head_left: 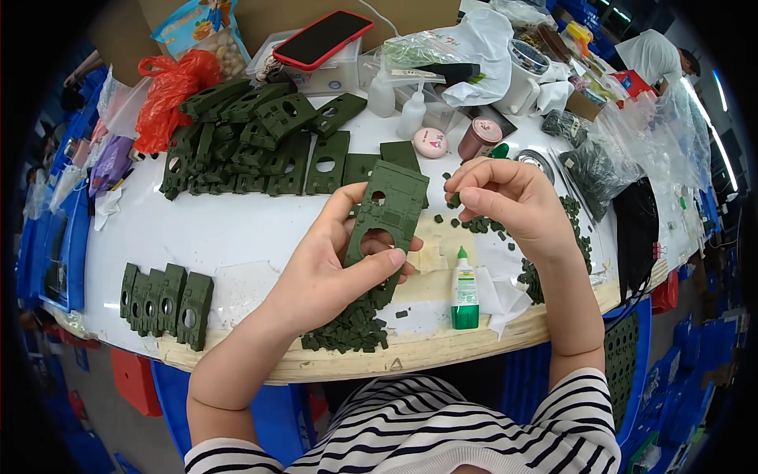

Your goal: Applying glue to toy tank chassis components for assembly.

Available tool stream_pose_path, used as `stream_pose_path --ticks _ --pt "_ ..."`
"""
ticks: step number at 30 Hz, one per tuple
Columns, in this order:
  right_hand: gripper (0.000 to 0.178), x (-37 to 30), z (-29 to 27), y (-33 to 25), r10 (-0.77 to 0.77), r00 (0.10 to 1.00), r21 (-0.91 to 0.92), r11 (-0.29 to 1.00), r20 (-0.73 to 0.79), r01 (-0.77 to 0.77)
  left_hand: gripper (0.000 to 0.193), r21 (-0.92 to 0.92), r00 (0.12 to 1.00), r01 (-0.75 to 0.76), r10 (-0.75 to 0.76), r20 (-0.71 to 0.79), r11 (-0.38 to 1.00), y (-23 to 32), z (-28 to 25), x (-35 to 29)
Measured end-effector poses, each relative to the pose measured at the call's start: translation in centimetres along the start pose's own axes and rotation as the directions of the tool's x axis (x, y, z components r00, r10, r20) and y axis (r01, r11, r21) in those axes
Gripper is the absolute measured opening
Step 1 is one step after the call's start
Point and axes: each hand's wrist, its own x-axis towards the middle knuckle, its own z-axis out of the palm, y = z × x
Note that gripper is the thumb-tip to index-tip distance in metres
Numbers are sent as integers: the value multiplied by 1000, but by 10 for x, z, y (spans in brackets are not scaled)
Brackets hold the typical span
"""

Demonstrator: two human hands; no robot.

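My left hand [312,272] grips a dark green plastic model tank hull [401,193], thumb along its near edge. The hull is tilted upright above the table, with a large and a small round hole showing. To its right, my right hand [517,201] pinches a small green plastic piece [455,200] between thumb and fingertips, apart from the hull. Loose small green parts [347,330] lie heaped below my left hand, and more green bits [483,226] are scattered under my right. Between my forearms a green-and-white glue bottle [465,291] stands near the table's front edge.
Many more hulls [288,118] are piled at the back left; several others [167,304] stand in a row at the front left. Farther back are a red-cased phone [324,39], white squeeze bottles [411,114], a pink round tin [430,143] and plastic bags [474,55]. Tweezers [570,180] lie at right.
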Motion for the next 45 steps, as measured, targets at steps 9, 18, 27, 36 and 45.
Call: stream_pose_path --ticks 9,18,27,36,45 --pt "13 -8 14 -2 -106 994 -74 992 12 106 56 68 999 12 -15 40 998 -3 3 -2" --pt "9 -10 25 6 -295 955 -255 922 24 291 59 115 986 51 -69 153 992 -8 2 -3" --pt "6 -13 30 9 -275 960 -356 893 53 275 62 149 980 71 -97 176 986 -8 6 -6" --pt "6 -14 33 9 -303 951 -412 860 63 301 61 163 982 65 -92 165 985 -7 7 -6" --pt "6 -14 36 10 -335 940 -450 832 55 323 61 166 986 59 -84 147 984 -8 8 -7"
